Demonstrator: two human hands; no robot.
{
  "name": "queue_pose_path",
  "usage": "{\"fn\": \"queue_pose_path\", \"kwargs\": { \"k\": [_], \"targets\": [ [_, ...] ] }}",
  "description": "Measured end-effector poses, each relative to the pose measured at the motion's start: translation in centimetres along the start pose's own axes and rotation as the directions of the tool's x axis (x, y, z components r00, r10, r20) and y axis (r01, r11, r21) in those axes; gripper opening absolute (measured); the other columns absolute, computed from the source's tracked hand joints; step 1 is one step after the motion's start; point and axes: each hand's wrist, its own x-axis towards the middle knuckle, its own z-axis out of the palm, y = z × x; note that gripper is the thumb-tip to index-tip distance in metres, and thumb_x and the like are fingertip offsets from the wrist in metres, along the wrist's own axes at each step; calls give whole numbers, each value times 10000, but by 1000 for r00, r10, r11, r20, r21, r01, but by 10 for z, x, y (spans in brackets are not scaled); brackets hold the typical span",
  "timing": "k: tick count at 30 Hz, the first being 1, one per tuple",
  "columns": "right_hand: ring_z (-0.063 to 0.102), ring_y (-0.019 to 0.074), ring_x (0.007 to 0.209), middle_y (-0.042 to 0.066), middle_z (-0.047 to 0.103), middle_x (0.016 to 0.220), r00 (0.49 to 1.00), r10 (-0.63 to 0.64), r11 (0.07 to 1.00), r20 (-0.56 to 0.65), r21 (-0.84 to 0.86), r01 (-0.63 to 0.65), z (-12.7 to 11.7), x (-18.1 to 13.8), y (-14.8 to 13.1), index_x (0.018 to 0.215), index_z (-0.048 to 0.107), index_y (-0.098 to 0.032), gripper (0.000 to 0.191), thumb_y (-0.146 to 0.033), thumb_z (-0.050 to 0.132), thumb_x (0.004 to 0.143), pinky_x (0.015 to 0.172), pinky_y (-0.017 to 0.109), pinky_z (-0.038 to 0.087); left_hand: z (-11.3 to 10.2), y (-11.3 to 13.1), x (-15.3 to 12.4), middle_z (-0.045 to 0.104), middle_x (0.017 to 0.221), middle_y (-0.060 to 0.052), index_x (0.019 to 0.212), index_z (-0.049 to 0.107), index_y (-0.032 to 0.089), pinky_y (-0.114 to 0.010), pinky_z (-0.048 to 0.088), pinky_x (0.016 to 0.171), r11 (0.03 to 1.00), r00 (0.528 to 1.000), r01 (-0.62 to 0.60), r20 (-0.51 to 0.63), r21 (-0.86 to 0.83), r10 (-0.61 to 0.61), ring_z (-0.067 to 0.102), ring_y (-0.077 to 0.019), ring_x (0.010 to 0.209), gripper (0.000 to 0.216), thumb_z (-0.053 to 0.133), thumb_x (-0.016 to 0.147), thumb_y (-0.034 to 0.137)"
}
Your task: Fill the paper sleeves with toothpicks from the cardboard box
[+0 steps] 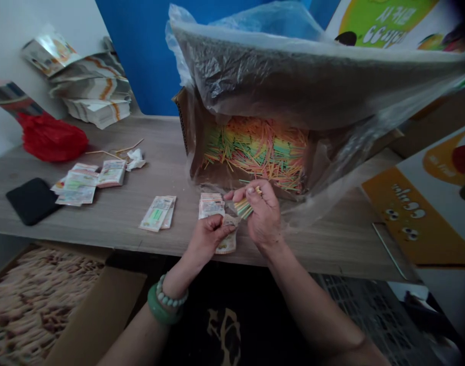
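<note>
A small bundle of thin coloured sticks (243, 209) is pinched in my right hand (265, 213), their ends pointing toward my left hand. My left hand (211, 236), with bead and green bangles at the wrist, closes its thumb and fingers on a small printed packet (226, 245). The packet's upper edge meets the stick ends; whether they are inside it I cannot make out. Just beyond my left hand lies a stack of similar packets (211, 203). Behind my hands stands a plastic-lined cardboard box with a heap of coloured sticks (255, 152).
Two packets (158, 213) lie left of my hands, and more packet piles (80, 183) near a black phone-like slab (32, 201). A red plastic bag (53, 137) and stacked cartons (97, 91) stand at the back left. Below the table, an open box (98, 315) holds many packets.
</note>
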Motion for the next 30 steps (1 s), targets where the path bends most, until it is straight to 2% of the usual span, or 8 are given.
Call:
{"fn": "queue_pose_path", "kwargs": {
  "k": [2, 6, 14, 18, 21, 26, 30],
  "targets": [
    [703, 168, 771, -50, 647, 695, 999, -43, 999, -14, -8, 43, 1, 1, -3, 869, 489, -246, 184, -392, 581, 932, 823, 381, 545, 0, -1, 0, 458, 607, 47, 630, 512, 174, -235, 342, 547, 1000, 1000, 15, -12, -13, -15, 396, -88, 570, 342, 770, 699, 387],
    [700, 168, 795, -45, 657, 727, 996, -90, 996, 12, -24, 91, 6, -1, -5, 899, 487, -253, 156, -384, 552, 953, 833, 388, 547, 0, 0, 1, 446, 580, 51, 580, 488, 171, -227, 326, 533, 999, 999, -30, -20, 13, 30, 387, -83, 565, 357, 770, 690, 360],
    [690, 173, 853, -34, 651, 722, 998, 27, 989, 63, -148, -17, 0, -15, 8, 877, 522, -255, 157, -391, 553, 948, 913, 410, 525, -1, 7, 2, 528, 639, 27, 643, 581, 161, -250, 382, 603, 998, 998, -66, -14, -20, 66, 456, -105, 623, 254, 749, 717, 336],
    [690, 183, 886, -34, 649, 705, 997, 40, 991, 69, -129, -31, -6, -17, 11, 877, 524, -254, 150, -383, 560, 944, 954, 434, 510, -2, 10, -1, 511, 644, 28, 649, 561, 167, -254, 391, 610, 996, 999, -24, 27, -90, 26, 457, -107, 625, 294, 746, 735, 378],
    [690, 183, 869, -30, 663, 731, 999, 1, 996, 37, -85, 2, -6, -14, 7, 876, 528, -252, 127, -351, 551, 951, 938, 437, 512, -3, 8, -1, 477, 594, 40, 603, 525, 168, -241, 359, 565, 997, 1000, 26, 5, -78, -26, 420, -91, 571, 345, 769, 713, 386],
    [686, 185, 841, -32, 656, 718, 997, -64, 996, 35, -52, 66, 1, -8, -3, 875, 526, -254, 110, -328, 555, 950, 929, 437, 504, -4, 4, 1, 512, 590, 30, 597, 578, 157, -242, 365, 569, 999, 999, 21, -23, -32, -22, 443, -95, 574, 305, 782, 686, 365],
    [690, 186, 854, -36, 662, 723, 997, -45, 993, 55, -106, 51, 3, -8, -5, 876, 514, -265, 137, -373, 556, 950, 945, 445, 499, -5, 7, 0, 564, 603, 19, 625, 634, 151, -252, 401, 592, 998, 999, 39, -25, -55, -41, 485, -102, 582, 247, 787, 679, 337]
  ]
}}
